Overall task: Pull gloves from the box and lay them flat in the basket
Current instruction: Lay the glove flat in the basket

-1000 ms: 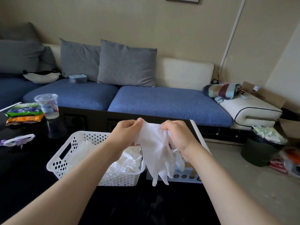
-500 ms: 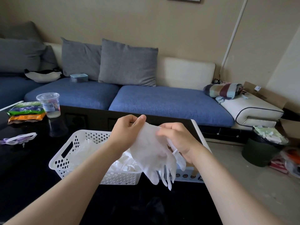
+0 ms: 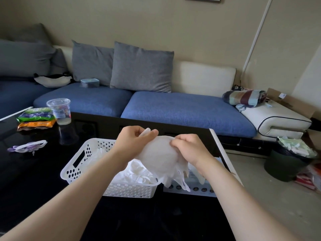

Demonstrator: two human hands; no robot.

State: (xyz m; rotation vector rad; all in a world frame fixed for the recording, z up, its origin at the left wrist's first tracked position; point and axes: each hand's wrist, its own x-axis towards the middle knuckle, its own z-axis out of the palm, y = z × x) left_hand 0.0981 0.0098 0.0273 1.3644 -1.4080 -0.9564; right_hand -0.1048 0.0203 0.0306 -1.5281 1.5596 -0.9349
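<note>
A thin white glove [image 3: 159,160] hangs stretched between both hands, cuff up and fingers dangling over the gap between basket and box. My left hand [image 3: 133,141] pinches the cuff's left edge; my right hand [image 3: 188,148] pinches its right edge. Below them a white perforated basket [image 3: 81,164] stands on the black table with several white gloves [image 3: 137,173] heaped inside. The glove box [image 3: 192,189] sits right of the basket, mostly hidden by my right forearm and the hanging glove.
The glossy black table [image 3: 34,180] also carries a clear plastic cup [image 3: 60,111], snack packets [image 3: 35,119] and a purple wrapper [image 3: 27,146] at the left. Behind is a blue sofa [image 3: 182,108]. A dark bin [image 3: 288,164] stands on the floor to the right.
The glove has been pulled wider and tilted more towards flat, its fingers swinging lower and rightward. Both hands stay at about the same height, still gripping the cuff.
</note>
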